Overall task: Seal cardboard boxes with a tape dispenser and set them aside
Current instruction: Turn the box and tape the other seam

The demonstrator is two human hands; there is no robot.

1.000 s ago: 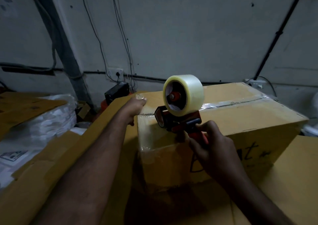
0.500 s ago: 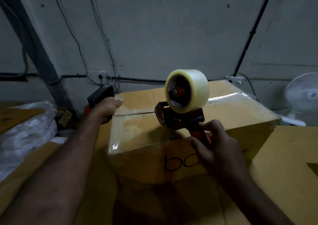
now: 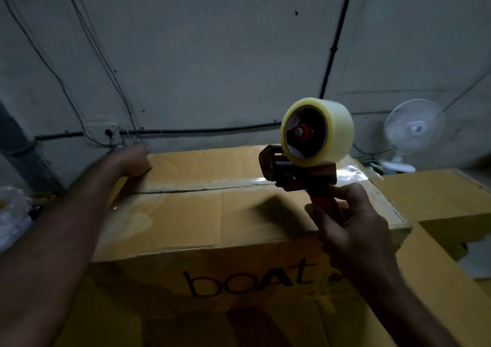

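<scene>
Cardboard box (image 3: pixel 212 213) marked "boat", tape (image 3: pixel 350 172) along its top seam, left hand (image 3: pixel 127 160) blurred at the box's far left corner, grip not clear, right hand (image 3: pixel 350 219) grasping the handle of the red tape dispenser (image 3: pixel 300 172) above the box's right end, white fan (image 3: pixel 414 131) behind the box

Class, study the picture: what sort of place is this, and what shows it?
Probably a packing or storage room: a cardboard box with a taped seam, a tape dispenser gripped in the right hand, more cardboard beside it, a bare wall with exposed cables.
</scene>
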